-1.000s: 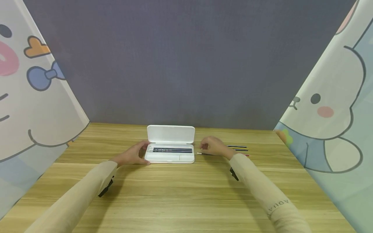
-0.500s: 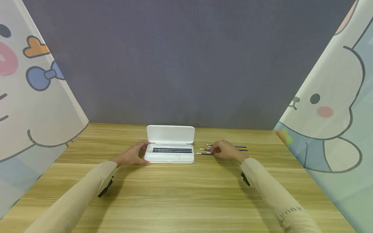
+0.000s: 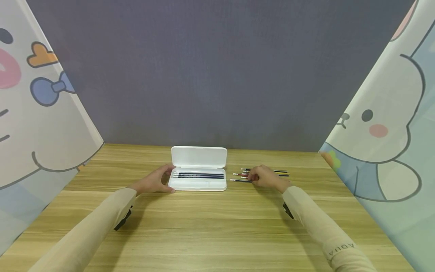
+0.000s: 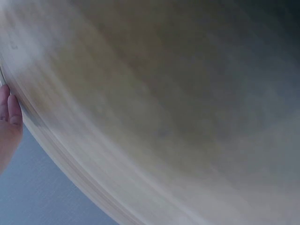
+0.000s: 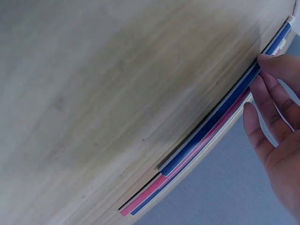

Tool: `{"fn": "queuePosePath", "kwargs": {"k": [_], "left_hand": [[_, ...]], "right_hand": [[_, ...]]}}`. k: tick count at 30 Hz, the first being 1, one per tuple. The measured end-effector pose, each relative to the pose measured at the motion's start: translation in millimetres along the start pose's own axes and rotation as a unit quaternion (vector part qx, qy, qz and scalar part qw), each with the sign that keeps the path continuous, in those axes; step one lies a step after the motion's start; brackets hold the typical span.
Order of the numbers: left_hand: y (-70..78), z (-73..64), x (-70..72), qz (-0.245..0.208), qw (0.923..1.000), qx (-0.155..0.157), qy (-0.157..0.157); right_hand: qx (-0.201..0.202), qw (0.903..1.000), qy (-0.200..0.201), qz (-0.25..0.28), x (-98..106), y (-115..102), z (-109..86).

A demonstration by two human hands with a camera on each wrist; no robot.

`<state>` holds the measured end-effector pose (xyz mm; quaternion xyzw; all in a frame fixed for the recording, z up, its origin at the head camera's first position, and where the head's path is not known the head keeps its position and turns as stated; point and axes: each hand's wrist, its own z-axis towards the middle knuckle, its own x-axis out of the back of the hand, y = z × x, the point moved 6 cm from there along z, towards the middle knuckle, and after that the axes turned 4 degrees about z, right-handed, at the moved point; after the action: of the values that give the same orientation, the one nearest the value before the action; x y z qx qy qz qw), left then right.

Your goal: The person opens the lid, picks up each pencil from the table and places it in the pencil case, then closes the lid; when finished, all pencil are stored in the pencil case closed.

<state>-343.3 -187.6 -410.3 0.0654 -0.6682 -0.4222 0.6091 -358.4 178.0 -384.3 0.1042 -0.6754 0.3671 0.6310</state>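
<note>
A white pencil case (image 3: 188, 185) stands with its lid (image 3: 199, 156) raised, and several dark blue pencils (image 3: 207, 175) lie in its back compartment. My left hand (image 3: 154, 182) holds the case's left end, thumb at the front corner and fingers towards the back. Right of the case, my right hand (image 3: 266, 177) is over a group of loose pencils. In the right wrist view its thumb and fingers pinch the nearest dark blue pencil (image 5: 206, 129), whose white end points towards the case. A red pencil (image 5: 143, 197) lies just behind that one.
Other loose pencils (image 3: 281, 171), dark blue and yellow among them, lie side by side under and beyond the right hand. The wooden table (image 3: 204, 226) meets a grey panel (image 3: 210, 75) at the back. Cartoon-printed panels (image 3: 384, 124) flank both sides.
My right hand has moved right, from close beside the case to the loose pencils. The nearest blue pencil has shifted slightly towards me. The left hand and the case have stayed put.
</note>
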Motion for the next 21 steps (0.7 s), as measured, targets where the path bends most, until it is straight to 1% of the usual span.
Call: {"fn": "queuePosePath", "kwargs": {"k": [6, 12, 19, 21], "left_hand": [[3.1, -1.1, 0.5, -0.004, 1.0000, 0.000, -0.003], [4.7, -1.3, 0.1, 0.010, 0.9999, 0.000, -0.003], [2.2, -1.1, -0.2, 0.009, 1.0000, 0.002, -0.001], [2.0, -1.3, -0.3, 0.008, 1.0000, 0.004, -0.001]], "right_hand": [[0.007, 1.0000, 0.004, 0.001, -2.0, 1.4, -0.2], [0.006, 1.0000, 0.002, 0.002, -1.7, 1.0, -0.8], [0.029, 0.9996, 0.003, 0.002, 0.5, -1.6, 0.6], [0.031, 0.9995, 0.004, 0.004, 2.2, -3.4, 1.6]]}}
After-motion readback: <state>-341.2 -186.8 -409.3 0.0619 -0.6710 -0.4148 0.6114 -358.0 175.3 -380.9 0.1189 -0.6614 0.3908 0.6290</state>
